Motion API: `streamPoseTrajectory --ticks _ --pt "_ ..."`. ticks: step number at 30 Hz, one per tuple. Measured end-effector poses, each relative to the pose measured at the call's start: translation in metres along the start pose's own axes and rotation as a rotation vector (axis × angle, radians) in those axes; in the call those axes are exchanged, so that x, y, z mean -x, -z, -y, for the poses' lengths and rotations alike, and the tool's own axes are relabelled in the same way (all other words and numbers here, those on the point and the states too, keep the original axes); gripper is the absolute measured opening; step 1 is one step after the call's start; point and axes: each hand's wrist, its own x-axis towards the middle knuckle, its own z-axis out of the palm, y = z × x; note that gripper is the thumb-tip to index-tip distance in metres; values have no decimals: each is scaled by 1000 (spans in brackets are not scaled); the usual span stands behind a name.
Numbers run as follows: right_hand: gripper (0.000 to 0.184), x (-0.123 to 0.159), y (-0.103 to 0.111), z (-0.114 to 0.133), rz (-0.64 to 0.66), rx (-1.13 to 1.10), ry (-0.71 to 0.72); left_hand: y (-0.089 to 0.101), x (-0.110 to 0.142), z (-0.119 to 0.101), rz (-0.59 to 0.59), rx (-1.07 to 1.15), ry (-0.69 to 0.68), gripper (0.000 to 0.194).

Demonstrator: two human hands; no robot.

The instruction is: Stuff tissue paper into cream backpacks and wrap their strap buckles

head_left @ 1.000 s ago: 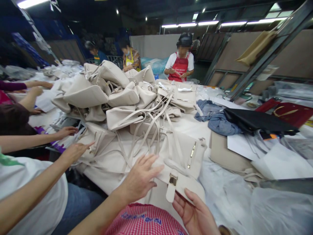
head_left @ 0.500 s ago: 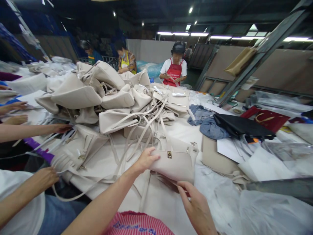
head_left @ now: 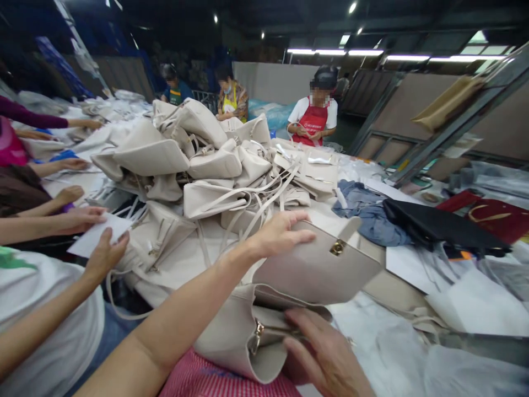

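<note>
A cream handbag (head_left: 231, 320) lies tilted close in front of me, over my striped apron, with its mouth open. Its wide flap (head_left: 309, 270) is lifted and carries a gold turn-lock (head_left: 338, 247). My left hand (head_left: 283, 234) is closed on the flap's upper edge, thumb on the near face. Down at the bag's mouth, my right hand (head_left: 330, 353) has its fingers and thumb about the inner edge, partly inside the opening. A gold metal fitting (head_left: 257, 332) shows at the bag's near side. Part of the right fingers' grip is hidden.
A heap of similar cream bags (head_left: 206, 160) with tangled straps covers the table beyond. Co-workers' hands (head_left: 105, 253) handle a white sheet (head_left: 97, 237) at left. Blue-grey cloth (head_left: 367, 212), a black bag (head_left: 438, 223) and white plastic (head_left: 380, 336) lie at right.
The handbag has come nearer to me and turned, its flap now raised and its mouth open. My right hand has moved from its lower edge to the opening. The view has shifted left.
</note>
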Motion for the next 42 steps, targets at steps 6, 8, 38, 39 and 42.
streamPoseTrajectory --ticks 6,8,38,39,42 --pt "67 4 -12 -19 161 89 128 28 -12 74 -263 -194 167 13" --pt "61 -3 -13 -19 148 185 219 38 -15 86 -322 -360 170 13" --pt "30 -90 -31 -37 705 -610 -602 -19 172 128 -204 -437 339 34" --pt "28 -89 -33 -39 720 -594 -616 -20 170 131 -183 -417 346 36" --pt "17 -91 -41 -39 768 -546 -625 -21 165 140 -131 -380 357 39"
